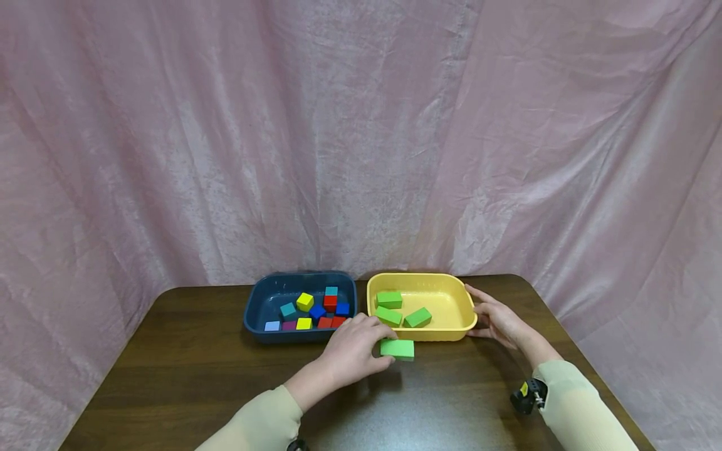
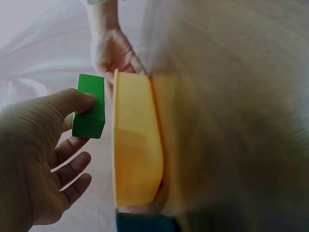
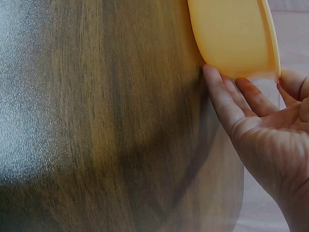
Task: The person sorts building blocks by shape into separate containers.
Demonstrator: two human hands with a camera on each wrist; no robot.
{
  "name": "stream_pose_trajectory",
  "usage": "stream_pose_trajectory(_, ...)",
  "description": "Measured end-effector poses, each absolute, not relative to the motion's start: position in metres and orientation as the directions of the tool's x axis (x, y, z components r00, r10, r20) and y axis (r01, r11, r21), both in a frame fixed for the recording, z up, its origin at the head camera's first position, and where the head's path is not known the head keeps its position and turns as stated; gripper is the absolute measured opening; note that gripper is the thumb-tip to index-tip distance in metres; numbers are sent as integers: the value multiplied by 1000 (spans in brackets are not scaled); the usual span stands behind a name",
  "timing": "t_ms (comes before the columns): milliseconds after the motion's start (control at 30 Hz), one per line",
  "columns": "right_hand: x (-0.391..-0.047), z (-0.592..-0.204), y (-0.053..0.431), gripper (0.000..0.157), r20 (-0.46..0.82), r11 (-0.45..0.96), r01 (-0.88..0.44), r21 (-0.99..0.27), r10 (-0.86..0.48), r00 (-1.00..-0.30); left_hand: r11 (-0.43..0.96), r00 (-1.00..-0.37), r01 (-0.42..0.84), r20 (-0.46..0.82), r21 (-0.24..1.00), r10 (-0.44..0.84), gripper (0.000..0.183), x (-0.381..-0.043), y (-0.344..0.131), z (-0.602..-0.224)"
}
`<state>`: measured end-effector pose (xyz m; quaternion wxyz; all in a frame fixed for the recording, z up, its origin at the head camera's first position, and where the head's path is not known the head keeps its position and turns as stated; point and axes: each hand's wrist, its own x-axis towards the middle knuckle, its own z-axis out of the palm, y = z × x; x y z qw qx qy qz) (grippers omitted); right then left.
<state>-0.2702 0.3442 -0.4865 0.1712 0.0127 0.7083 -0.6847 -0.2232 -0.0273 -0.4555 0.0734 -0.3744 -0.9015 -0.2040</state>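
In the head view my left hand pinches a green rectangular block just in front of the yellow tray. The left wrist view shows the thumb and forefinger on that block, the other fingers loosely bent and apart from it. Several more green blocks lie in the left half of the yellow tray. Against the tray's right end rests my right hand. In the right wrist view its fingers are extended and touch the tray's end wall, with the thumb near the rim.
A dark blue tray stands to the left of the yellow one and holds several small coloured cubes, such as a yellow cube. Both trays sit at the back of the brown wooden table. Behind it hangs a pink curtain.
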Motion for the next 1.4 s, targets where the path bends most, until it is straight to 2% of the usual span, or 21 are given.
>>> stream_pose_trajectory(400,-270,-486,347,68,-248,57,242,-969,-223,-943,683,-744,666,333,300,579,36,-250,-20,-431)
stream_pose_trajectory(833,-272,-486,346,68,-241,53,236,-970,-229,-943,712,-773,629,338,311,536,36,-270,-9,-427)
stream_pose_trajectory(1400,-272,-487,346,69,-247,59,239,-969,-232,-941,748,-839,543,233,381,491,42,-283,-5,-442)
